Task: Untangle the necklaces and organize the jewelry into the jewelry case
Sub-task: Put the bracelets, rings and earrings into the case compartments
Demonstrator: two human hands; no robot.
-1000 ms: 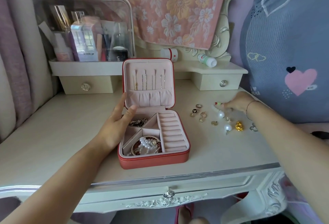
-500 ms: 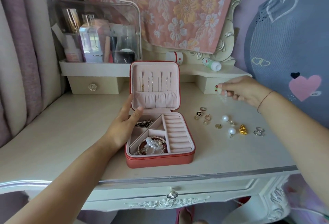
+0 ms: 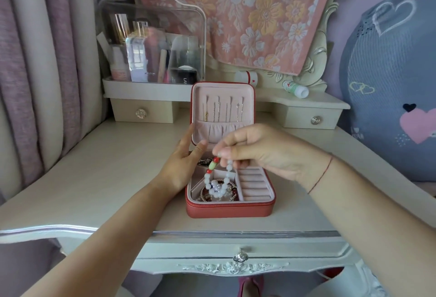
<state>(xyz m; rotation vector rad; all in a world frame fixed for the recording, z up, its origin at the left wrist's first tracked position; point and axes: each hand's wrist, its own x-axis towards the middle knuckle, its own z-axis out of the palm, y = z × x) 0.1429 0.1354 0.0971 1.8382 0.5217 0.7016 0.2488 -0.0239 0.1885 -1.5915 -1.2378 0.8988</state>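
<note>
The red jewelry case [image 3: 230,210] stands open on the dressing table, its lid upright with several thin necklaces [image 3: 223,110] hanging inside. My right hand [image 3: 257,150] hovers over the case and pinches a bead bracelet [image 3: 218,178] of pale beads with red and green ones; its loop hangs down into the front left compartment, onto other bracelets [image 3: 232,193]. My left hand [image 3: 182,164] rests with straight fingers against the case's left side. The ring rolls [image 3: 253,184] on the right are bare. The loose jewelry on the table is hidden behind my right arm.
A clear cosmetics organizer [image 3: 151,44] stands on the left shelf at the back. A white tube [image 3: 246,77] and a small bottle [image 3: 296,89] lie on the shelf behind the case. A grey heart-print cushion [image 3: 391,79] sits at the right; curtains [image 3: 35,60] hang left.
My right hand lifted the bead bracelet from the loose jewelry at the right and carried it left over the case. My left hand stayed at the case's side.
</note>
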